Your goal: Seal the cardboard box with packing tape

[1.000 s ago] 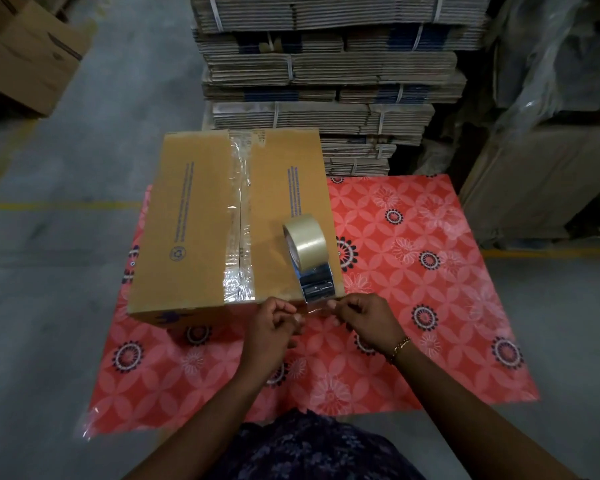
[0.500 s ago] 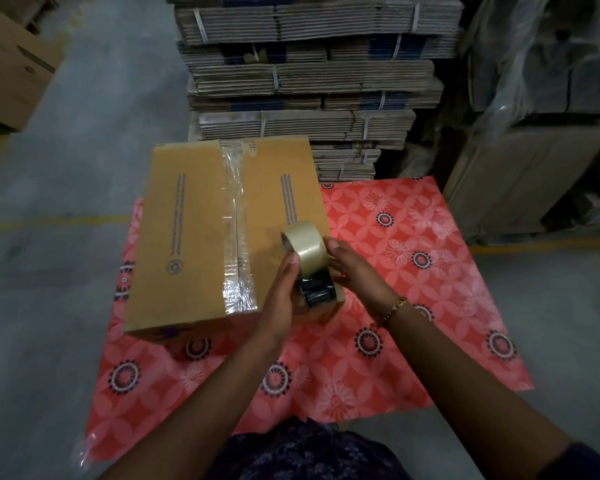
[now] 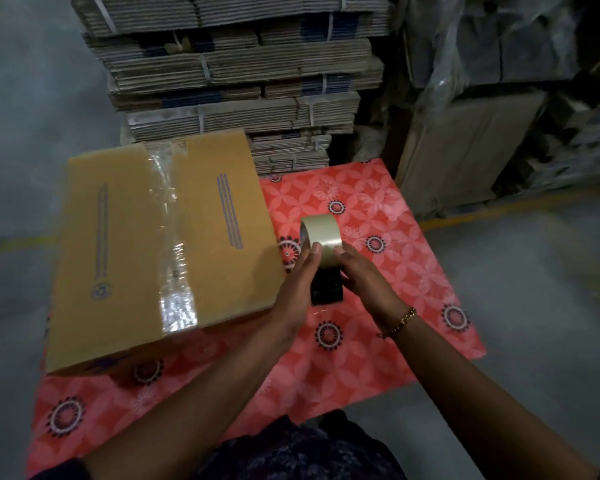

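Observation:
A closed brown cardboard box (image 3: pixel 111 244) lies on a red flowered sheet (image 3: pixel 378 341), with a strip of clear tape (image 3: pixel 172 244) running along its middle seam. To its right a roll of clear packing tape on a dark dispenser (image 3: pixel 321 237) is held above the sheet. My left hand (image 3: pixel 300 285) grips the roll and dispenser from the left, my right hand (image 3: pixel 364 278) from the right. Both hands sit just off the box's right edge.
Tall stacks of strapped flat cardboard (image 3: pixel 243 74) stand right behind the box. Plastic-wrapped pallets and a leaning carton (image 3: pixel 465 147) fill the right side. Grey concrete floor (image 3: pixel 25 116) with a yellow line surrounds the sheet.
Both hands went from pulling tape at the box's near edge to grasping the dispenser on the box top, then carried it right, off the box and over the sheet.

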{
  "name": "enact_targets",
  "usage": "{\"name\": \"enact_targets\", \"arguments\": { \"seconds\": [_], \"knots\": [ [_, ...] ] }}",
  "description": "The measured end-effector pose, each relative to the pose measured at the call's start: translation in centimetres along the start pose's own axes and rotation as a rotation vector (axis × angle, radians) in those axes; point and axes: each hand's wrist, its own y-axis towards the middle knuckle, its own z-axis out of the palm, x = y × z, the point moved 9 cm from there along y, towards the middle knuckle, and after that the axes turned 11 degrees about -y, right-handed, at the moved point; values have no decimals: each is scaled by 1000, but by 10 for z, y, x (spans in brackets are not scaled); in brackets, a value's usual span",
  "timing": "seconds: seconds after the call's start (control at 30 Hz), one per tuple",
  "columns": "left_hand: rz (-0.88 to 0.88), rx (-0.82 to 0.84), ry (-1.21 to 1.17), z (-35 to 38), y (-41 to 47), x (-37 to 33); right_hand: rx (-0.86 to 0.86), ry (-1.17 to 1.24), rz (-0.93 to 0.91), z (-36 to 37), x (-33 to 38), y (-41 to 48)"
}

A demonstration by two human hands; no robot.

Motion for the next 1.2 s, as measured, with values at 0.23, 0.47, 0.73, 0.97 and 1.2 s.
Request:
{"name": "enact_targets", "arguments": {
  "seconds": [0.23, 0.47, 0.73, 0.97, 1.2],
  "knots": [
    [-120, -3, -7, 85, 56, 47, -48, 51, 108, -90, -72, 41],
    [-170, -91, -5, 117, 121, 83, -22, -6, 202, -139, -126, 95],
    [-168, -225, 6, 107, 163, 108, 14, 36, 276, -146, -164, 133],
    [-193, -143, 35, 111, 161, 105, 20, 13, 280, -148, -159, 129],
    [-156, -215, 435, 69, 143, 68, -143, -131, 236, -180, -147, 128]
  ]
}}
